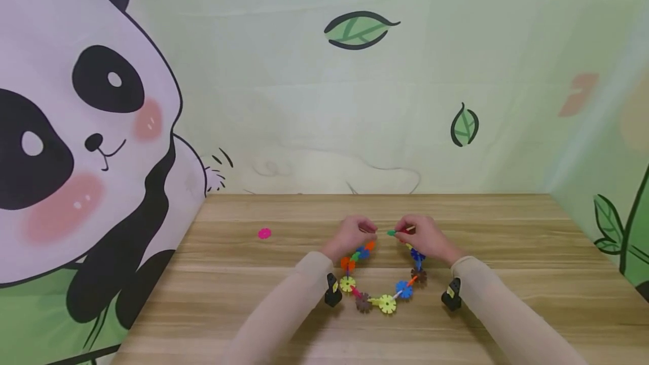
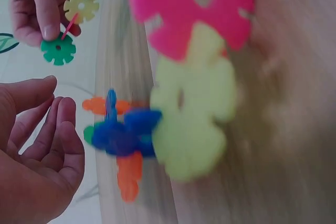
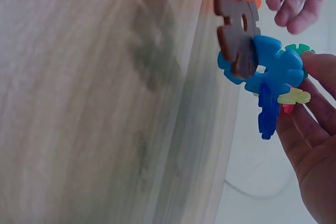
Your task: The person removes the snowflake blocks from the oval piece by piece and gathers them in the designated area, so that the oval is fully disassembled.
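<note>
A curved chain of notched plastic snowflake discs (image 1: 387, 304) in several colours lies between the two arms, its open ends at the far side. My right hand (image 1: 425, 235) pinches the green disc (image 2: 58, 51) at one end between thumb and fingers; a red disc and a yellow disc (image 2: 81, 6) follow it. My left hand (image 2: 37, 140) is by the other end, near an orange disc (image 1: 370, 245). Its thumb and fingertips are bent close together, with no disc visible between them. Close to the left wrist camera, a pink disc (image 2: 191, 11) and a pale yellow disc (image 2: 191, 108) look blurred.
A loose pink disc (image 1: 265, 233) lies on the wooden table (image 1: 228, 292), left of the hands. Behind the table hangs a pale green backdrop (image 1: 284, 100) with a panda and leaves. A small black wrist camera (image 1: 332, 290) sits under the left wrist.
</note>
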`<action>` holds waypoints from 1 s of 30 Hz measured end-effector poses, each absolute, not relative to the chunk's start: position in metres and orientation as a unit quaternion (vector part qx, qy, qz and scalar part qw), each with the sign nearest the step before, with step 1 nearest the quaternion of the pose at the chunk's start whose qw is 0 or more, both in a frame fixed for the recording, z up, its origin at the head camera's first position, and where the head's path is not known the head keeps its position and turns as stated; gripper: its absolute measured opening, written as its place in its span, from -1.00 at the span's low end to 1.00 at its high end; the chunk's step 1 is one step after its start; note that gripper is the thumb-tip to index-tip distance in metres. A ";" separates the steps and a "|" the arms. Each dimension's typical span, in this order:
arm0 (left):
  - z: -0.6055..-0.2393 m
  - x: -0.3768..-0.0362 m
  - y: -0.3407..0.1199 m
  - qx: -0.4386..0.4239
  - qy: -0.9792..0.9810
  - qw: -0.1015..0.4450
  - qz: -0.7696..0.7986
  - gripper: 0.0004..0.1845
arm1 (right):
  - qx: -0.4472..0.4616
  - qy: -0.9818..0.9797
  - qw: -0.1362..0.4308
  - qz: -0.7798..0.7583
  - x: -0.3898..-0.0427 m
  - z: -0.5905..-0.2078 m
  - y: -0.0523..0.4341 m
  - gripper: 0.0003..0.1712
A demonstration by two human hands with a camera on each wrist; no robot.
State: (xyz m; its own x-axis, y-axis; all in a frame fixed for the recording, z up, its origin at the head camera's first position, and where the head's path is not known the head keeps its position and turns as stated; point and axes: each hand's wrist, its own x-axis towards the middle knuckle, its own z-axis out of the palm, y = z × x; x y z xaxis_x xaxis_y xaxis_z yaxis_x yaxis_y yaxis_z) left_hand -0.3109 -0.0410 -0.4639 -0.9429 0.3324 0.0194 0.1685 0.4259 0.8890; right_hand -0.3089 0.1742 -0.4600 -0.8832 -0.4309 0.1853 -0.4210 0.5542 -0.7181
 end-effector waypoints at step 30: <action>-0.465 -0.316 -0.012 0.129 0.848 0.044 0.512 -0.95 | -0.254 0.874 -0.001 -0.413 -0.309 -0.461 0.176 -0.91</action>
